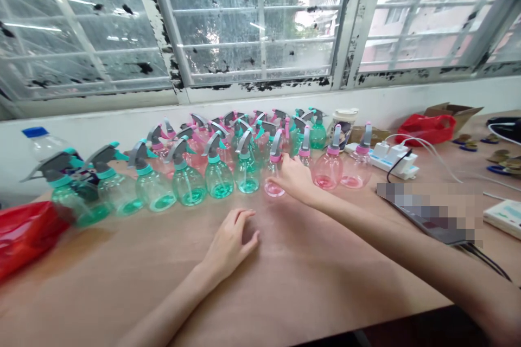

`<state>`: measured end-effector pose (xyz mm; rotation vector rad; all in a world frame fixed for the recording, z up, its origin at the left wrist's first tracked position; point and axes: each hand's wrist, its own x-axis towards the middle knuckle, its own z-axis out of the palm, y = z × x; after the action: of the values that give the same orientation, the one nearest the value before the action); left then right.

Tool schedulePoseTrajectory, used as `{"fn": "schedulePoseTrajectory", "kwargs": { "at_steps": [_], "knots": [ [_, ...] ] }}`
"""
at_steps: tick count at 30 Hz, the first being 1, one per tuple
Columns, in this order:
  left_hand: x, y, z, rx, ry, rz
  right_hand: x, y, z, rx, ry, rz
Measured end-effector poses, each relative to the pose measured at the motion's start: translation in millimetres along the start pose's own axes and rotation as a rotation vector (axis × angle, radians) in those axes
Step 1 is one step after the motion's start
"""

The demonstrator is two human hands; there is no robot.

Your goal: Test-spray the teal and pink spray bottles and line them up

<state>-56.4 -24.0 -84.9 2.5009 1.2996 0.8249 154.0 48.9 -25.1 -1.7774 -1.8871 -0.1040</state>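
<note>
So from where I'm standing, the step in hand looks like handling one bottle in the front row: the clear pink plastic spray bottle with a grey trigger head (272,168), on the light-brown flat-topped bench (293,282). The right hand (293,178) is at its neck and side, but whether that grip is properly clenched on it, can't tell. The left hand (228,241) is empty, grip loose and half curled, in front of that bottle and off to its left. Clear green plastic spray bottles (189,183) line up left of it, more pink-tinted spray bottles (328,168) right. I reckon the next move calls for a light touch, neighbours being near.
</note>
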Motion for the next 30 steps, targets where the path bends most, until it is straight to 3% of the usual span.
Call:
{"fn": "schedulePoseTrajectory", "kwargs": {
  "at_steps": [13,19,25,30],
  "knots": [
    [1,-2,-0.6,0.009,-0.041,-0.033,19,-1,2,-0.011,-0.058,0.019],
    [1,-4,-1.7,-0.008,-0.043,-0.069,8,4,3,0.082,-0.020,-0.034],
    [1,-7,-2.2,0.002,-0.021,-0.086,-24,42,-23,0.265,0.112,-0.139],
    [2,-13,-0.1,0.004,0.029,-0.094,-24,84,-37,0.265,0.191,-0.022]
  ]
}}
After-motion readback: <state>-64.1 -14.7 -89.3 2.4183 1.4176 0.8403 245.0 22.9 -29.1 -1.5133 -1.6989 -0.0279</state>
